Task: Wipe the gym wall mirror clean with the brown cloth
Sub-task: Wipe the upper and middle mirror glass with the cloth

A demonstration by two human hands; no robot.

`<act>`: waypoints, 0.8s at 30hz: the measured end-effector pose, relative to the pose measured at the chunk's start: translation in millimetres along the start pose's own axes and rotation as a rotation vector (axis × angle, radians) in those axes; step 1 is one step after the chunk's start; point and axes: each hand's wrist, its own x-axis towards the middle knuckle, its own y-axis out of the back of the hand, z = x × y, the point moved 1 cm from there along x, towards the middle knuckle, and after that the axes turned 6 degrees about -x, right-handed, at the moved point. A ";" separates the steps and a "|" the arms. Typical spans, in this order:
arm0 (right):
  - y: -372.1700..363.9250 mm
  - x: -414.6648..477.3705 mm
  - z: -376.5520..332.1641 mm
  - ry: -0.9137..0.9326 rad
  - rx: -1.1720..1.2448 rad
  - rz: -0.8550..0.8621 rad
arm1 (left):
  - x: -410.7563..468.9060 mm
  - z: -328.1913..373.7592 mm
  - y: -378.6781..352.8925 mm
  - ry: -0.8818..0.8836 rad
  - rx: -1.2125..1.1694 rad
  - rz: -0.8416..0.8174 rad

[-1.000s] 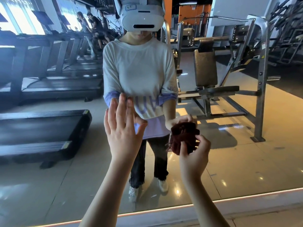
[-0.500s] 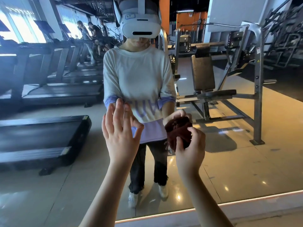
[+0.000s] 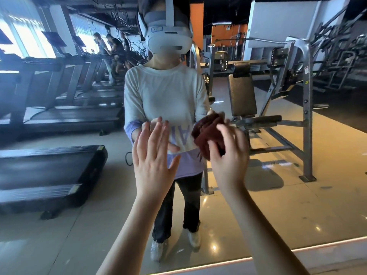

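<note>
The wall mirror (image 3: 297, 205) fills nearly the whole view and reflects the gym and a person in a white top with a headset. My right hand (image 3: 228, 155) grips a bunched brown cloth (image 3: 208, 133) and holds it against the glass at chest height. My left hand (image 3: 153, 157) is raised just left of it, fingers straight and spread, palm toward the mirror; whether it touches the glass I cannot tell.
The mirror's lower edge (image 3: 297, 250) runs along the bottom right, with a pale ledge under it. Reflected in the glass are treadmills (image 3: 49, 171) on the left, a weight bench machine (image 3: 278, 120) on the right, and people far behind.
Both hands have moved up the mirror, and the cloth has shifted up and a little right. The view has tilted upward.
</note>
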 end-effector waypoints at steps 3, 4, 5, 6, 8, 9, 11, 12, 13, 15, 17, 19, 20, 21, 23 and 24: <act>9.6 37.4 15.8 -0.097 0.014 0.148 | 10.5 9.7 -11.6 -0.031 0.006 -0.003; 11.3 41.4 19.3 -0.153 0.028 0.181 | 11.0 11.2 -15.6 -0.031 0.040 0.003; 10.9 39.6 19.5 -0.185 0.025 0.198 | 10.1 11.6 -18.6 -0.029 0.071 0.010; 8.3 33.7 17.0 -0.184 0.008 0.196 | 8.7 10.9 -21.1 -0.027 0.087 0.017; 0.1 17.2 8.7 -0.072 -0.031 0.143 | 7.0 9.5 -23.1 -0.029 0.084 0.022; -2.1 12.5 6.2 0.011 -0.038 0.104 | 6.9 9.3 -23.4 -0.031 0.081 0.021; 0.4 17.8 7.6 0.108 -0.040 0.070 | 7.0 9.2 -23.5 -0.039 0.081 0.019; 3.6 24.7 10.9 0.104 -0.042 0.085 | 6.9 9.5 -23.8 -0.040 0.079 0.019; 7.7 32.3 15.6 0.068 -0.046 0.113 | 6.7 9.9 -23.9 -0.039 0.074 0.021; 13.7 43.3 25.6 -0.080 -0.027 0.162 | 6.4 10.9 -24.0 -0.033 0.065 0.030; 14.2 37.9 26.9 -0.210 -0.012 0.169 | 6.2 11.7 -24.3 -0.027 0.062 0.037; 9.4 14.2 19.8 -0.217 -0.027 0.117 | 5.7 12.1 -24.9 -0.020 0.062 0.035; 6.4 -0.6 15.4 -0.180 -0.036 0.072 | 5.1 12.1 -25.2 -0.017 0.060 0.033; 4.3 -12.8 11.9 -0.131 -0.038 0.025 | 4.5 11.9 -25.6 -0.015 0.056 0.033; 5.1 -16.8 10.8 -0.070 -0.037 -0.025 | 4.2 11.6 -25.8 -0.016 0.053 0.032; 7.3 -10.0 14.0 -0.074 -0.038 -0.020 | 4.3 11.6 -25.5 -0.017 0.053 0.032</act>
